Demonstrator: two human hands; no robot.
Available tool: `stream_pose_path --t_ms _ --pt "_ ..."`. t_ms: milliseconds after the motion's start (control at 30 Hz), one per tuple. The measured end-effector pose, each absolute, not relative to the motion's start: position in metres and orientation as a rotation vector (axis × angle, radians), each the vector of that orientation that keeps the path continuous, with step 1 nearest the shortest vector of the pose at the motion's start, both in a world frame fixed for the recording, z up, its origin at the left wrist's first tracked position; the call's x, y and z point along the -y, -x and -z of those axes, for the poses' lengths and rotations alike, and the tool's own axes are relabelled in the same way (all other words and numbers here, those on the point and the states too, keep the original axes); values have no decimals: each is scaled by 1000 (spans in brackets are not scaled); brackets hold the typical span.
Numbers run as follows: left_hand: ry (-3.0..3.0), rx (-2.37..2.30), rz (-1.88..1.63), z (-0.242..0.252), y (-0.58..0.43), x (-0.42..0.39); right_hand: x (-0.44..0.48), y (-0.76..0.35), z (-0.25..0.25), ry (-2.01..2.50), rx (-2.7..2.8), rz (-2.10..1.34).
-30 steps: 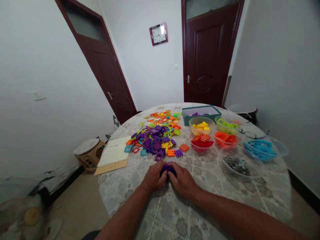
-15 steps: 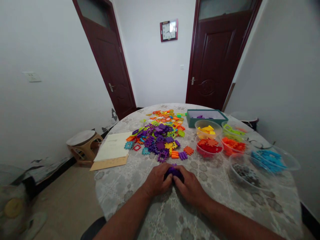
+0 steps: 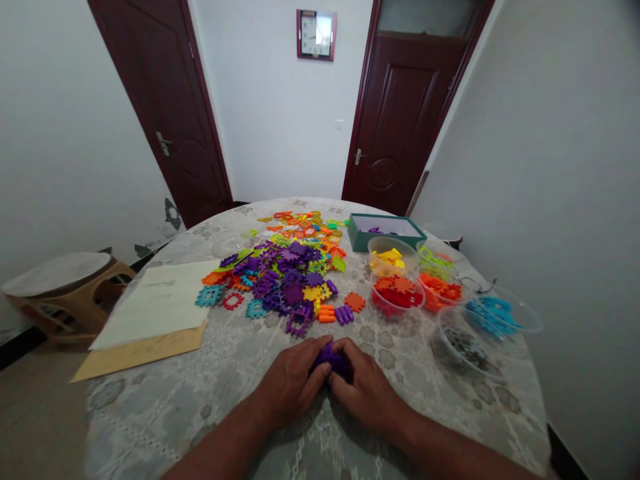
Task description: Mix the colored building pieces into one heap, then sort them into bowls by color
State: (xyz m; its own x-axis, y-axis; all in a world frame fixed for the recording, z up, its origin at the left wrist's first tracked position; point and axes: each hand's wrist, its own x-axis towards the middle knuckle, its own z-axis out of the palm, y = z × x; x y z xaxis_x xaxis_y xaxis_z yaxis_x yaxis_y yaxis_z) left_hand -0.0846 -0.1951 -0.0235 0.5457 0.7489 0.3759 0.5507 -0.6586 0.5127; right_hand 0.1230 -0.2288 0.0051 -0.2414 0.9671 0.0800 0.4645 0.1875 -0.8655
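Observation:
Both hands meet at the near side of the table around a purple plastic building piece (image 3: 334, 359). My left hand (image 3: 293, 377) grips it from the left, thumb and fingers closed. From the right, my right hand (image 3: 367, 387) is closed on the same piece, its thumb close to the left thumb. The fingers cover most of the piece, so I cannot make out its full shape. Just beyond lies a heap of notched plastic building pieces (image 3: 293, 273), mostly purple in front. Orange (image 3: 327, 313) and purple ribbed pieces (image 3: 344, 315) lie at its near edge.
Clear bowls of sorted pieces stand at the right: yellow (image 3: 387, 259), red (image 3: 397, 293), orange (image 3: 443, 291), blue (image 3: 495, 315) and grey (image 3: 465, 347). A green box (image 3: 385, 243) is behind them. Paper sheets (image 3: 155, 300) lie at the left, near a stool (image 3: 70, 293).
The camera view has shifted, so the table contents sit further left in it. Both hands still hold the purple piece, with the fingers slightly repositioned.

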Motion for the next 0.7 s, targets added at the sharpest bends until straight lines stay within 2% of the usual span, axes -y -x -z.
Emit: stream_pose_path --t_ms 300,467,567,700 --pt "-2482 -1046 -907 28 83 197 227 -125 -8 1271 1809 -1029" --pt "-2316 -1117 -884 16 87 202 227 -141 -14 1288 1461 -1250" --pt "-2223 -1138 -879 16 88 202 228 -163 -39 1314 1378 -1287" --pt "-2203 -1117 -942 24 84 198 207 -201 -93 1426 1515 -1078"
